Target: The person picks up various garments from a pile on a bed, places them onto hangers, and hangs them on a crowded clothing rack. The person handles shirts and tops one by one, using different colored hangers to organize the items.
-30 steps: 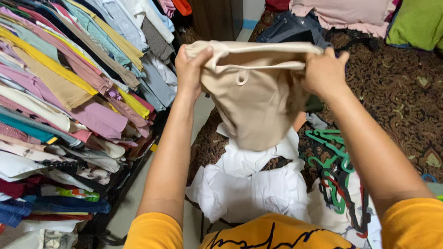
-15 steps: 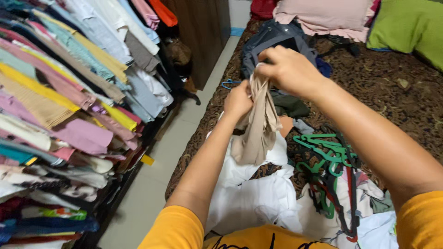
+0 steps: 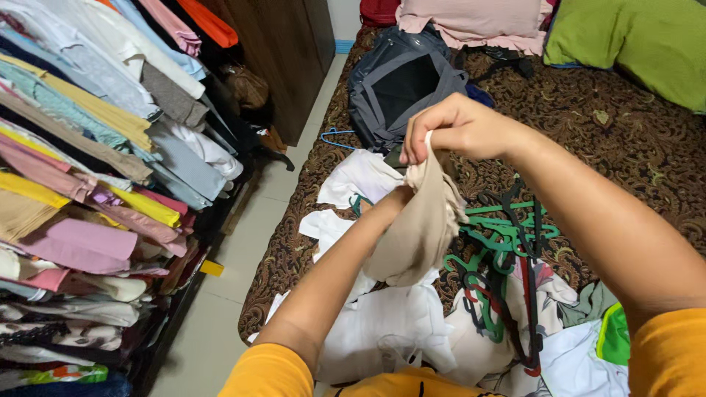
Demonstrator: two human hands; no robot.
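Since half a second ago the right hand (image 3: 456, 131) has lifted clear of the left, and the left hand (image 3: 397, 197) has slid down inside the beige cloth (image 3: 415, 228), where it is now hidden from the wrist on. Right fingers (image 3: 423, 143) pinch the cloth's top edge closed and hold it up over the bed (image 3: 632, 140); whether the left hand grips inside cannot be told, only that the cloth drapes over it. Directly below the grip lie crumpled white garments (image 3: 382, 323); just to its right is a tangle of green and dark hangers (image 3: 507, 242) on a patterned cloth; beyond it a grey backpack (image 3: 401, 88) lies open, with a green pillow (image 3: 625, 44) far off to the right. Well to the left of the grip a rack of stacked clothes (image 3: 95, 169) is already full. Judging by the scene, the beige piece is mid-handling, neither folded nor hung, and the white heap beneath it looks untouched.
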